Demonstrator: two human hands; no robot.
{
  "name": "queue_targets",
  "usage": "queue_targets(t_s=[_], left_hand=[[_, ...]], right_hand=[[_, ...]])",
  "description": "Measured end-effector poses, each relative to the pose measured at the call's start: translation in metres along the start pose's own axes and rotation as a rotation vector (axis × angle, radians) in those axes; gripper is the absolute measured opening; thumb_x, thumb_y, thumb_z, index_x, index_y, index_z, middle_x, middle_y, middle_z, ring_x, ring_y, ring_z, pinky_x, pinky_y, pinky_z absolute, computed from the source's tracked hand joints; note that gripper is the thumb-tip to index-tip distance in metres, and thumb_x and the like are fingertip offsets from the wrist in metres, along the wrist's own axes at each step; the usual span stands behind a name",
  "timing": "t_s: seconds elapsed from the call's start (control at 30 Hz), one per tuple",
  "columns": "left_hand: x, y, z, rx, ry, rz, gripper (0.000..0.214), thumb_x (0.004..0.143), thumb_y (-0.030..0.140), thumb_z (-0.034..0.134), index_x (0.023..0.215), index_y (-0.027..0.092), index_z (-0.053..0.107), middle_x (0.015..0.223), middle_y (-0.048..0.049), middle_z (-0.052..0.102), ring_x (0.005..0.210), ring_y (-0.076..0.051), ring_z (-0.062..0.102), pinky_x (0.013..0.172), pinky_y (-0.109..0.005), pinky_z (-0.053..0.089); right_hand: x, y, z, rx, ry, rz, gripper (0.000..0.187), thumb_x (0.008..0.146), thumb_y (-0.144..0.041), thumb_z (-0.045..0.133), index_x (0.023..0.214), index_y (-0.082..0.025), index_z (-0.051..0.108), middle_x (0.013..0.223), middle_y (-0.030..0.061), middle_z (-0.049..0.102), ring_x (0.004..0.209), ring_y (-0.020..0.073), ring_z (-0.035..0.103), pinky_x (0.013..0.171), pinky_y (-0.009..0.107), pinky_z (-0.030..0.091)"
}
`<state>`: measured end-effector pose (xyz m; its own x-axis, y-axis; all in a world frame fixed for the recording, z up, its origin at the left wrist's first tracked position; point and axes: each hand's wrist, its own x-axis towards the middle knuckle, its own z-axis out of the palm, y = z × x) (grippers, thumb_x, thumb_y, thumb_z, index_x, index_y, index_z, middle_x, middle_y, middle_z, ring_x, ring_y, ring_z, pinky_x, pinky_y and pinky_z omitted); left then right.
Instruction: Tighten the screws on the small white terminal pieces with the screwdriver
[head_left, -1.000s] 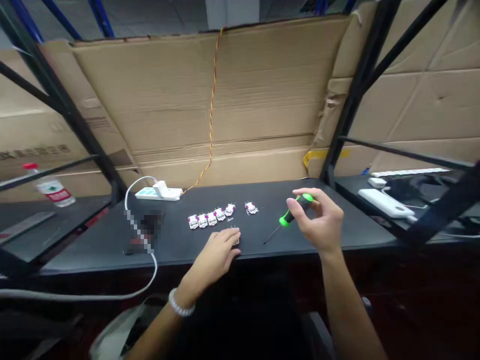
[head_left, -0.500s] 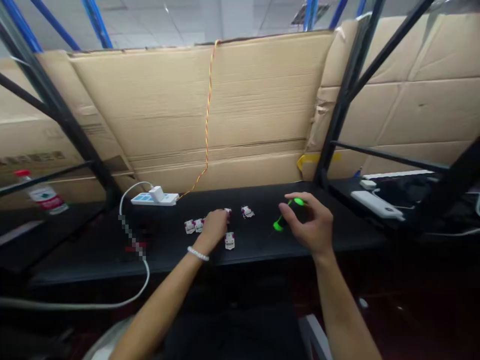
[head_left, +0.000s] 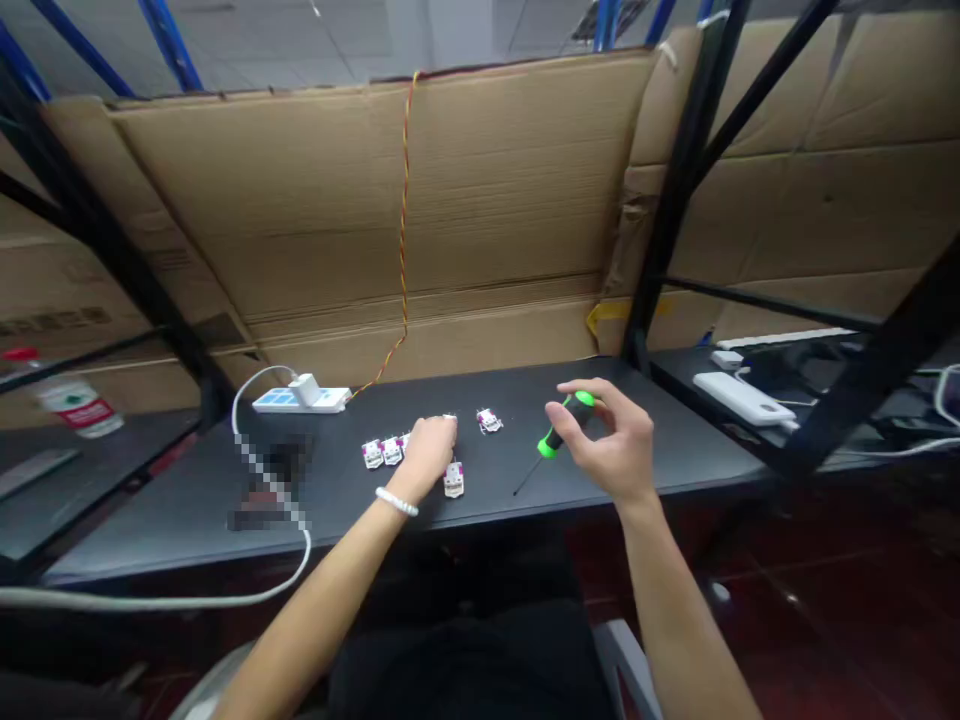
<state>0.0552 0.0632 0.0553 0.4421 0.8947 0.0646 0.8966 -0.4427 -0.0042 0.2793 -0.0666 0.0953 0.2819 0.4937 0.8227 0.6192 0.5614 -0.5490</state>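
Right hand (head_left: 619, 435) grips a green-and-black screwdriver (head_left: 553, 439) between thumb and fingers, right of the frame's centre.
The left hand (head_left: 431, 448), fingers curled, lies over small white-and-purple parts (head_left: 391, 451) just below centre; whether it pinches one, I cannot tell. The black tabletop (head_left: 187, 500) spans the lower middle, backed by brown cardboard (head_left: 517, 200); a white power strip (head_left: 330, 402) sits at centre left, blue posts (head_left: 169, 45) rise upper left, and dark reddish floor (head_left: 862, 600) fills the lower right.

Both forearms (head_left: 330, 600) extended forward, apart
Left grip (head_left: 430, 447) knuckles up, fingertips hidden; right grip (head_left: 624, 440) curled, thumb bent toward the forefinger.
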Motion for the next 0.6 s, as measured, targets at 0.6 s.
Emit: queue_targets(t_s=[0.6], left_hand=[[0.0047, -0.0024, 0.0051, -0.108, 0.015, 0.048, 0.028, 0.085, -0.003, 0.053, 0.091, 0.016, 0.073, 0.100, -0.0145, 0.079, 0.103, -0.027, 0.074, 0.094, -0.034, 0.051]], right_hand=[[-0.0002, 0.0018, -0.0002, 0.020, -0.028, -0.005, 0.018, 0.090, -0.039, 0.079, 0.100, -0.024, 0.074, 0.087, 0.0002, 0.072, 0.066, 0.0153, 0.064, 0.064, 0.030, 0.054]])
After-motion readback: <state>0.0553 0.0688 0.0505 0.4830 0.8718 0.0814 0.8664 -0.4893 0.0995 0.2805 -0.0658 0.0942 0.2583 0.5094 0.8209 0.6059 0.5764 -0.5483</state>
